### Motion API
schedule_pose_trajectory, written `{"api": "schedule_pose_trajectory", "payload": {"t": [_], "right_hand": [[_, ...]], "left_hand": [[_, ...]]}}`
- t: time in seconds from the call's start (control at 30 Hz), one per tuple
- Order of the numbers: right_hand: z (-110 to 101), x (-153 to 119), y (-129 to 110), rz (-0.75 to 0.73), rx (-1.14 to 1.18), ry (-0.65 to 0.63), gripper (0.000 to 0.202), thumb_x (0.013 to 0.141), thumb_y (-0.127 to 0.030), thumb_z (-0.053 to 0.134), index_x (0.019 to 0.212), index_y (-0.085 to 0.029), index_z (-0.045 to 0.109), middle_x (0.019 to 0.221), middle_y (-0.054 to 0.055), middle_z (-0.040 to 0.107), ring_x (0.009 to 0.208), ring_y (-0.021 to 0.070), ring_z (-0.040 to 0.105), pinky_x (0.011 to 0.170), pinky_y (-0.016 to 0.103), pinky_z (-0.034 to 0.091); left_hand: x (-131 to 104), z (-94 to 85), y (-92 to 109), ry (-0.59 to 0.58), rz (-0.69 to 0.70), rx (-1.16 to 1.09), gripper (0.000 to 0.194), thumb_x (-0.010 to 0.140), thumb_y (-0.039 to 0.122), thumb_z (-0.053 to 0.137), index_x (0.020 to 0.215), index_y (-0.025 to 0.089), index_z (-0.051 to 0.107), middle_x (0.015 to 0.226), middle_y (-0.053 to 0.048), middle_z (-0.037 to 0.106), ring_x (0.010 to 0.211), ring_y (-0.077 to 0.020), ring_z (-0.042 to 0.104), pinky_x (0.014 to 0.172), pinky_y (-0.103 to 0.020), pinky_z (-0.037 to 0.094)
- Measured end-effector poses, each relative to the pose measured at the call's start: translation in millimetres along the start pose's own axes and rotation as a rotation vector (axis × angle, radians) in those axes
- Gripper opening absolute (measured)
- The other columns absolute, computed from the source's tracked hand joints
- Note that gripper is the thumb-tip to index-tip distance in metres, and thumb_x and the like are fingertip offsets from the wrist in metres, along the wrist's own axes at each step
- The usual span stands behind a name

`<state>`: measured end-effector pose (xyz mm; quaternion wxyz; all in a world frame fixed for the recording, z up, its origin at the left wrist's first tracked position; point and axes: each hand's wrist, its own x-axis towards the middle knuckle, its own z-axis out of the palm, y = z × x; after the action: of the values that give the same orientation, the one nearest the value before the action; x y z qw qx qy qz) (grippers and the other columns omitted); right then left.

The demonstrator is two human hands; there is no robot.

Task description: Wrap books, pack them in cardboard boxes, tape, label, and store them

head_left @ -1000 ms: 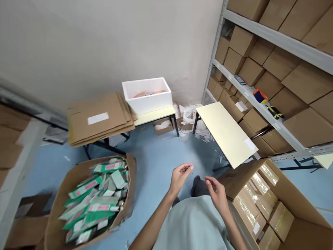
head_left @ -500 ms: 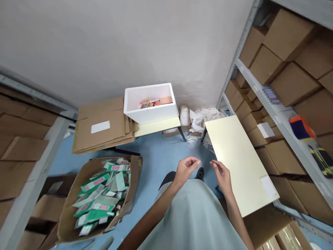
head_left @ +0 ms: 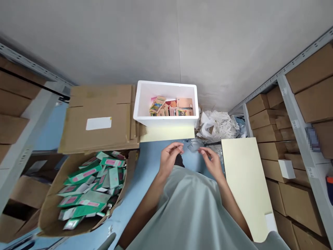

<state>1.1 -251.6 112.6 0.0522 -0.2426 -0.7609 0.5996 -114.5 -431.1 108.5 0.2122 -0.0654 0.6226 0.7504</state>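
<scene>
My left hand is raised in front of me, its fingers curled and the thumb pressed close to them in a pinch. Facing it across a small gap, my right hand has its thumb and forefinger drawn together at the tips. If anything is in either pinch, it is too small or thin to make out. Beyond both hands, a white foam box stands on a cream table against the wall. Colourful flat packets and a pinkish-tan packet lie inside it.
Flattened cardboard boxes are stacked left of the foam box. Below them, an open carton holds many green and pink packets. Scrap white paper heaps in the corner. Another cream table and carton-filled shelves are at right.
My view has turned right and come nearer the foam box, showing more of its contents. Both hands keep nearly the same pinched pose in front of me.
</scene>
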Motion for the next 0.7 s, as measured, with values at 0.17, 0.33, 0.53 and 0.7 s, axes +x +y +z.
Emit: {"api": "schedule_pose_trajectory", "payload": {"t": [0.17, 0.33, 0.53, 0.7], "right_hand": [[63, 94, -45, 0.000, -0.122, -0.038, 0.035, 0.109, -0.050, 0.059, 0.121, -0.025, 0.081, 0.121, 0.009, 0.087, 0.116, 0.0281, 0.082, 0.104, 0.040, 0.064], [126, 227, -71, -0.092, -0.462, -0.158, 0.031, 0.113, -0.032, 0.054, 0.130, -0.022, 0.078, 0.133, 0.010, 0.083, 0.122, 0.0245, 0.079, 0.110, 0.036, 0.060], [213, 388, -63, -0.015, -0.919, -0.458, 0.035, 0.111, -0.024, 0.064, 0.141, -0.006, 0.068, 0.145, 0.018, 0.071, 0.130, 0.0244, 0.070, 0.116, 0.042, 0.055], [252, 434, -35, 0.049, -0.993, -0.513, 0.051, 0.114, -0.046, 0.062, 0.151, -0.010, 0.060, 0.152, 0.014, 0.061, 0.120, 0.0186, 0.072, 0.110, 0.042, 0.060]], "left_hand": [[99, -57.6, 44, 0.015, 0.012, 0.080, 0.036, 0.076, 0.056, 0.088, 0.080, 0.022, 0.077, 0.071, -0.003, 0.069, 0.070, -0.0195, 0.063, 0.072, -0.033, 0.055], [197, -94.4, 53, 0.012, 0.112, 0.166, 0.029, 0.083, 0.050, 0.083, 0.092, 0.022, 0.079, 0.088, -0.006, 0.077, 0.082, -0.0222, 0.071, 0.080, -0.034, 0.059], [299, -101.2, 36, 0.020, 0.200, 0.431, 0.022, 0.099, 0.035, 0.066, 0.110, 0.020, 0.079, 0.104, -0.013, 0.083, 0.088, -0.0260, 0.078, 0.085, -0.038, 0.059], [306, -109.5, 13, 0.074, 0.192, 0.744, 0.032, 0.105, 0.029, 0.061, 0.129, 0.017, 0.079, 0.096, -0.016, 0.084, 0.080, -0.0327, 0.077, 0.081, -0.040, 0.053]]}}
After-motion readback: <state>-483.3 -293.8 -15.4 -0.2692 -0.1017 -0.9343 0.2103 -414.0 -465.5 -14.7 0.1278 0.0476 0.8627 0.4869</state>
